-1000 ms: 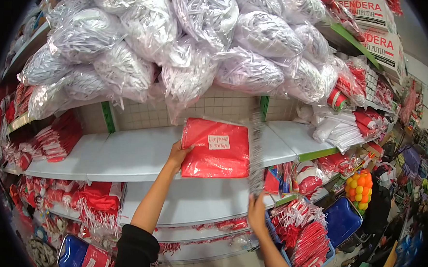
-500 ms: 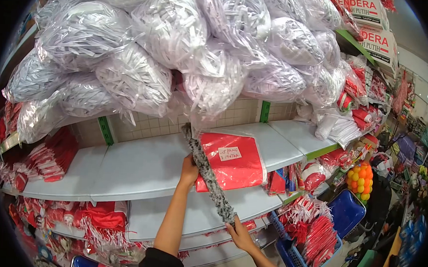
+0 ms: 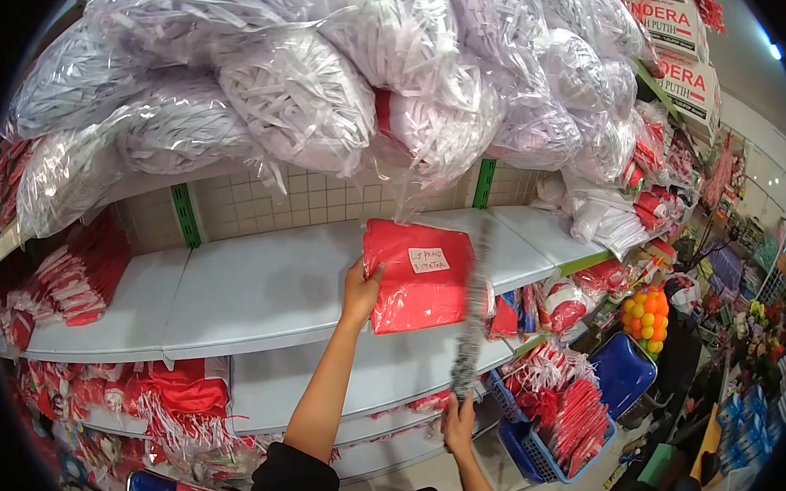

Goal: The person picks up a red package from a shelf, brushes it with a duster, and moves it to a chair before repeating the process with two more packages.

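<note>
My left hand (image 3: 361, 290) grips the left edge of a flat red plastic package (image 3: 418, 302), thumb on its front. A white handwritten label (image 3: 429, 261) is stuck on the package, which overlaps the pale shelf (image 3: 262, 279) behind it. In my right hand (image 3: 459, 420) is a grey fluffy duster (image 3: 469, 343), held closed-fisted at its lower end. The duster stands nearly upright, just right of the package, and its upper part is smeared by motion.
Clear bags of white shredded strips (image 3: 298, 98) bulge over the shelf from above. Folded red-and-white cloths (image 3: 76, 278) lie at its left end. Blue baskets (image 3: 568, 468) with red-and-white goods stand low right, near a bunch of orange and yellow balls (image 3: 645, 319).
My left hand has gone from beside the duster to gripping the package's left edge. The duster has swung right, from slanting across the package to nearly upright beside it.
</note>
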The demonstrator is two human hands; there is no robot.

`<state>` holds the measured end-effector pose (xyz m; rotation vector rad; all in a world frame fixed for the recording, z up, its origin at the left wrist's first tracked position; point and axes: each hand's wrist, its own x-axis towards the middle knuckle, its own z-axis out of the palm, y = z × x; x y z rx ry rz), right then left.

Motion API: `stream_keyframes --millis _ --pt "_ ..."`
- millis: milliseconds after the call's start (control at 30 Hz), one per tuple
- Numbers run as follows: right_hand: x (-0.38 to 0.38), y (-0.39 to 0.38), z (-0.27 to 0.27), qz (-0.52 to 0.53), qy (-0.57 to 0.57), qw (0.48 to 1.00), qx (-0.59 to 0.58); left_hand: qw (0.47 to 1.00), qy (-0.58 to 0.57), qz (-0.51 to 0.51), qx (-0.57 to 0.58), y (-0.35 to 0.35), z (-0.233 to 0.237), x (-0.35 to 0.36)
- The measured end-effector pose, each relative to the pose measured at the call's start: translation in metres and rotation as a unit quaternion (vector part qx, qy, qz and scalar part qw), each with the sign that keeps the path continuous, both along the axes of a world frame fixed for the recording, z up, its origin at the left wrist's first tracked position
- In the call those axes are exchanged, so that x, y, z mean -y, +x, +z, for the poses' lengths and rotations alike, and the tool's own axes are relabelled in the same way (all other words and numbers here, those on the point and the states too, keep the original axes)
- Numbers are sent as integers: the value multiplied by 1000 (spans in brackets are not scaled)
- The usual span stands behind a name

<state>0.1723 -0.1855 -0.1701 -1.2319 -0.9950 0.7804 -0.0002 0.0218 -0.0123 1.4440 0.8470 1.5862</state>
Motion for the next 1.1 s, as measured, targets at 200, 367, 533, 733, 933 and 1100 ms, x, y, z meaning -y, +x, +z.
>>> stream_keyframes --millis 200,367,533,733,933,1100 --pt "-5 -21 -35 120 -30 992 18 942 -129 -124 285 -1 -1 -17" --pt "-30 -37 -31 86 25 995 51 973 -101 -58 201 -2 4 -8" --pt "-35 -67 -18 199 -19 967 -157 976 -99 -33 191 -3 2 -10" --pt "-16 -43 -24 91 -36 994 50 966 -78 -132 207 -12 -2 -7" --pt "36 -30 17 228 -81 970 -13 953 -99 -186 219 -11 15 10" --pt "29 14 27 114 -80 988 -74 987 -14 -149 62 -7 15 19"
